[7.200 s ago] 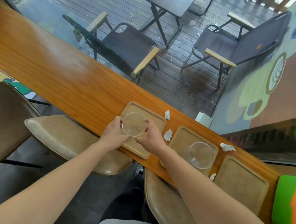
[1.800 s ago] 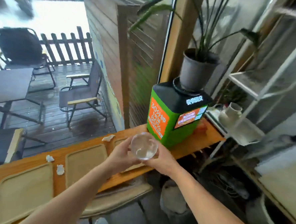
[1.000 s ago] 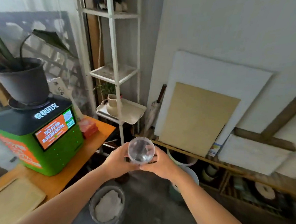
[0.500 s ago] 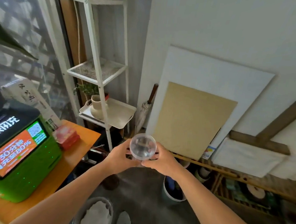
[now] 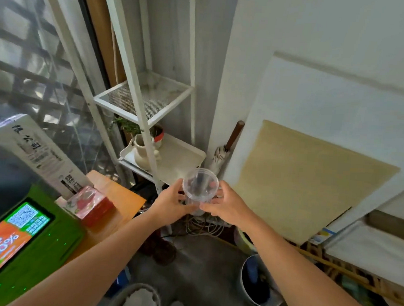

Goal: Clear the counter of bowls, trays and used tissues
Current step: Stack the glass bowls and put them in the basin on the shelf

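Clear bowl (image 5: 200, 188) clamped between left hand (image 5: 172, 204) and right hand (image 5: 226, 205), mouth up, off the counter (image 5: 120, 195), lower shelf (image 5: 184, 156) just beyond.

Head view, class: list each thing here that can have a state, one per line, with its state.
Clear plastic bowl: held in the air, upright, nothing visible inside.
Left hand: gripping the bowl's left side.
Right hand: gripping the bowl's right side.
Green kiosk screen: lit, showing an advert.
Umbrella: folded, leaning in the corner.
Mesh shelf: nothing on it.
Cream tray: on the lower shelf, holding a jug.
Grey bucket: standing open on the floor.
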A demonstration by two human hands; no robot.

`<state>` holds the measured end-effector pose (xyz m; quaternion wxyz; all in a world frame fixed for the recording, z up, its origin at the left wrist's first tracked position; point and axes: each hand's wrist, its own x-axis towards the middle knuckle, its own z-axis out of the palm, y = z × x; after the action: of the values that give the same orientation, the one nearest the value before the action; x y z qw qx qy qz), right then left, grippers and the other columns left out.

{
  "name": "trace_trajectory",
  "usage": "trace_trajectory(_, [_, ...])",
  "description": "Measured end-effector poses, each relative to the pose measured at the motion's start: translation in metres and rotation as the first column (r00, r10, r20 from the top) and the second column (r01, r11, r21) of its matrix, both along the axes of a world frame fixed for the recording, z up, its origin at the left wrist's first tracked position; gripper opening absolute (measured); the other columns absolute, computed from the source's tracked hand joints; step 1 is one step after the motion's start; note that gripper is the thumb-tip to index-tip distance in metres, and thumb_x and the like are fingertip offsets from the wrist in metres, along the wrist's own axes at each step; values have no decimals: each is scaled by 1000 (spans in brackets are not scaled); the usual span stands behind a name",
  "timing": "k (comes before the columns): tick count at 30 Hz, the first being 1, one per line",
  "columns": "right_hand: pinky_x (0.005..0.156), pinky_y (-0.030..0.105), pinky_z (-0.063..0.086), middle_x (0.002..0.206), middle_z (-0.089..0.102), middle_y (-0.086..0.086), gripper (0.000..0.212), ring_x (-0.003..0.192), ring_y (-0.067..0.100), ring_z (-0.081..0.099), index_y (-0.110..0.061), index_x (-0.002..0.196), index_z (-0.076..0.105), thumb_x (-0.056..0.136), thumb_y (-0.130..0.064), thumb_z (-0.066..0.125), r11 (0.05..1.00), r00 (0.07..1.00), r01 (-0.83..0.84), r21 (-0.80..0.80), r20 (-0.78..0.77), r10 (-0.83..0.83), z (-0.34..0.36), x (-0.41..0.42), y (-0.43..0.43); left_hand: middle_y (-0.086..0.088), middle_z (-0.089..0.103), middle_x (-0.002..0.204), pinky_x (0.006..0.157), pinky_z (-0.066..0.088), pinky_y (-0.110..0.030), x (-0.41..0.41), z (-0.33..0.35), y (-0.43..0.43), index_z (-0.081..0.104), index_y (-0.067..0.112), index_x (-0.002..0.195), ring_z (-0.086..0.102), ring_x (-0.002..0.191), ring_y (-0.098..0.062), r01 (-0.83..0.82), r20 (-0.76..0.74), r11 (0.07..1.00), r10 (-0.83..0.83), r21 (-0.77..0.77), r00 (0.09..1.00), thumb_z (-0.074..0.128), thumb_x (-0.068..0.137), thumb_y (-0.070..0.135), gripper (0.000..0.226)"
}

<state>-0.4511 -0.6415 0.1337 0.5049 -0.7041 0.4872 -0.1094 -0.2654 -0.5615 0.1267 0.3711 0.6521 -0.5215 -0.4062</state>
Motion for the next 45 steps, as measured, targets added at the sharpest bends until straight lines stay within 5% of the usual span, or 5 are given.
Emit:
trace_trajectory(14, [65,10,47,112,62,-25,79,84,-21,60,-39,134,45,66,-47,85,969,971,-233,81,-29,235,-33,73,-121,21,55,122,71,44,-8,41,-34,-86,41,33,140,58,108,-5,-229,-28,965,234,130,972,85,71,40,83])
trace_trajectory(20, [72,17,48,115,62,-14,81,93,-5,62,-30,135,45,66,-46,85,942,948,-313,121,-25,318,-49,88,-201,36,61,105,67,47,-3,39,-45,-155,44,73,108,61,101,7,-355,-69,923,367,147,928,82,57,59,66])
trace_trajectory(25, [68,15,45,121,60,-2,72,97,9,62,-19,132,47,72,-28,87,927,927,-360,107,-66,368,-88,114,-257,10,60,116,81,54,-18,47,-89,-206,48,28,135,63,109,-18,-513,-38,837,528,191,848,88,70,27,76])
trace_trajectory(37, [66,7,36,104,46,-23,68,99,4,50,-22,136,46,77,-20,80,913,913,-404,64,-41,407,-179,170,-311,12,56,111,62,40,4,72,-168,-266,50,18,140,58,96,-6,-712,31,659,728,242,685,86,74,11,75])
trace_trajectory(45, [84,23,41,132,54,1,71,112,13,54,-21,140,43,79,-19,78,916,915,-396,67,-57,400,-217,192,-317,2,62,121,84,57,-27,90,-205,-274,50,17,138,68,99,-16,-739,8,616,767,275,642,82,77,8,69])
